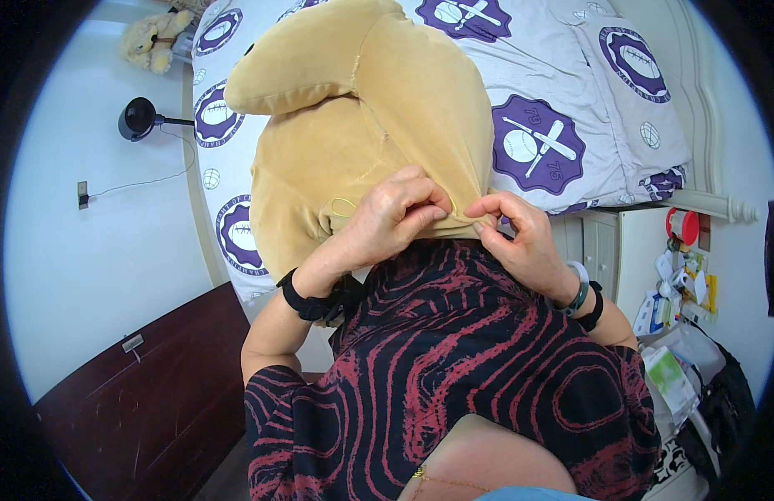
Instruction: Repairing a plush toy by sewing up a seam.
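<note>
A big tan plush toy (pixel 362 108) lies on the bed, its near end pulled up against my chest. My left hand (pixel 391 221) pinches the tan fabric at that near edge, fingers bent over a seam. My right hand (pixel 521 238) pinches the same edge just to the right, thumb and forefinger closed on the cloth. The two hands almost touch. A black band circles my left wrist; a pale bangle and a dark band sit on my right wrist. My black and red patterned dress (pixel 454 367) fills the lower middle.
The bed (pixel 562 75) has a pale cover with purple round emblems. A small cream teddy (pixel 153 37) and a black lamp (pixel 138 117) are at the far left by the white wall. A white nightstand (pixel 608 242) with clutter and bags stands right. Dark wooden furniture (pixel 153 392) sits lower left.
</note>
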The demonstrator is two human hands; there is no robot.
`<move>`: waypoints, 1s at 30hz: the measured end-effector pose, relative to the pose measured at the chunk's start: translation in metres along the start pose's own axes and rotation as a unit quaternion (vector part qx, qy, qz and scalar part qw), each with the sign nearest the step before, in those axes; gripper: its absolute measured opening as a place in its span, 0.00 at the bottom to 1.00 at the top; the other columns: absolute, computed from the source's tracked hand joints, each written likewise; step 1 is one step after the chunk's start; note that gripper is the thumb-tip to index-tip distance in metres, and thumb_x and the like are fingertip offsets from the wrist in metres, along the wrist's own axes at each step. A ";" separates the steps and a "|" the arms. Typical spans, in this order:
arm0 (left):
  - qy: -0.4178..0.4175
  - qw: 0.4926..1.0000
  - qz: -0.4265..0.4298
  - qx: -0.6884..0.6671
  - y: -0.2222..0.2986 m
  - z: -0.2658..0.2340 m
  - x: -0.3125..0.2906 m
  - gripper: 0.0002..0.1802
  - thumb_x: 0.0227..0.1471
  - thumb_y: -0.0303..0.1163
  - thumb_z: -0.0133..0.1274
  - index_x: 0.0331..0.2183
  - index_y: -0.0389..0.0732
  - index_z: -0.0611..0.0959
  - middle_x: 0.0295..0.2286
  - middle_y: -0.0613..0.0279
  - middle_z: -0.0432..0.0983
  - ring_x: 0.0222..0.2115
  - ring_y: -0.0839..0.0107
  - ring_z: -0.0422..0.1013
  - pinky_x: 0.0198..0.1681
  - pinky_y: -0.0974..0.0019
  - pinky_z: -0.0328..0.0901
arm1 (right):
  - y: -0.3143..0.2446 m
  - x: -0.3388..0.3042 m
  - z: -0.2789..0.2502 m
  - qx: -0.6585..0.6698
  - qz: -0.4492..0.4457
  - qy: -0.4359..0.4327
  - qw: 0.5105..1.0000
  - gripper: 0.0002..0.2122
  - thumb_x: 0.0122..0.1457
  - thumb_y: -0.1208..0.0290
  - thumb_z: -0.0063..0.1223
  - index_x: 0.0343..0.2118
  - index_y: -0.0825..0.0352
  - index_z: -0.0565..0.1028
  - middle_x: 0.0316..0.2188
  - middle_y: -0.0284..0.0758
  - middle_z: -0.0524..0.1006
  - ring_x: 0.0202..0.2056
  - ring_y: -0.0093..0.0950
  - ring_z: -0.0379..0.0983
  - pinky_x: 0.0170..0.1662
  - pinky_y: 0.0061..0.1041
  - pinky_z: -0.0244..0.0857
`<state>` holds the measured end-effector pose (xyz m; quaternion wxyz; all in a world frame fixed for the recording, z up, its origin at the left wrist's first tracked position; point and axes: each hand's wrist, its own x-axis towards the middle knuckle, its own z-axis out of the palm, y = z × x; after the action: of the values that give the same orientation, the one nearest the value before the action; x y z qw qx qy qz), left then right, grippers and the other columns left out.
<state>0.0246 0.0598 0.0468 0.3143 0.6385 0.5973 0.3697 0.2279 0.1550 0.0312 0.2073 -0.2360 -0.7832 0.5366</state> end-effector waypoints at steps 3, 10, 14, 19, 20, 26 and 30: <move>-0.007 0.999 -0.028 -0.025 0.000 0.000 0.000 0.02 0.48 0.25 0.57 0.28 0.39 0.80 0.22 0.63 0.67 0.24 0.72 0.65 0.27 0.70 0.60 | -0.001 0.001 -0.001 0.002 0.002 -0.003 1.000 0.07 0.51 0.80 0.53 0.35 0.70 0.75 0.26 0.34 0.72 0.24 0.21 0.66 0.28 0.21 0.63; -0.035 0.995 -0.059 -0.070 -0.006 -0.002 0.000 0.03 0.48 0.27 0.57 0.28 0.39 0.80 0.23 0.64 0.68 0.24 0.72 0.66 0.28 0.70 0.60 | -0.005 0.002 -0.004 -0.003 0.029 -0.028 0.999 0.06 0.53 0.78 0.54 0.34 0.70 0.74 0.27 0.35 0.72 0.24 0.23 0.68 0.29 0.22 0.63; -0.056 0.992 -0.056 -0.097 -0.014 -0.001 -0.001 0.04 0.49 0.30 0.57 0.28 0.40 0.81 0.23 0.67 0.68 0.25 0.76 0.65 0.28 0.73 0.59 | -0.001 0.001 -0.003 0.000 0.038 -0.043 0.998 0.06 0.55 0.76 0.53 0.35 0.70 0.72 0.27 0.35 0.71 0.25 0.23 0.67 0.29 0.22 0.62; -0.073 0.987 -0.067 -0.130 -0.018 0.000 0.000 0.04 0.50 0.30 0.57 0.28 0.40 0.81 0.23 0.66 0.69 0.25 0.76 0.66 0.28 0.72 0.60 | 0.002 0.001 -0.001 0.010 0.039 -0.056 0.998 0.05 0.56 0.76 0.51 0.34 0.70 0.71 0.26 0.35 0.70 0.25 0.23 0.66 0.29 0.22 0.61; -0.073 0.986 -0.063 -0.135 -0.018 0.000 0.000 0.04 0.49 0.29 0.57 0.28 0.39 0.81 0.22 0.65 0.68 0.24 0.74 0.66 0.27 0.71 0.61 | 0.002 0.001 -0.001 0.015 0.040 -0.059 0.997 0.05 0.56 0.76 0.51 0.34 0.70 0.71 0.26 0.34 0.70 0.24 0.23 0.65 0.29 0.22 0.61; -0.097 0.975 -0.086 -0.180 -0.020 0.003 0.000 0.04 0.50 0.29 0.57 0.28 0.39 0.81 0.23 0.67 0.68 0.25 0.77 0.65 0.27 0.71 0.60 | 0.005 0.001 0.001 0.037 0.041 -0.065 0.996 0.05 0.57 0.76 0.51 0.34 0.70 0.70 0.24 0.33 0.69 0.24 0.21 0.65 0.29 0.22 0.61; -0.098 0.977 -0.078 -0.173 -0.020 0.003 -0.001 0.04 0.50 0.28 0.57 0.28 0.38 0.81 0.24 0.67 0.68 0.25 0.78 0.65 0.28 0.72 0.60 | 0.004 -0.001 0.002 0.059 0.042 -0.062 0.995 0.05 0.57 0.76 0.50 0.34 0.71 0.70 0.24 0.33 0.69 0.24 0.21 0.65 0.28 0.22 0.60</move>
<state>0.0167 0.0609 0.0282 0.5049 0.5591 0.5382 0.3779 0.2280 0.1547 0.0264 0.1493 -0.2227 -0.7507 0.6037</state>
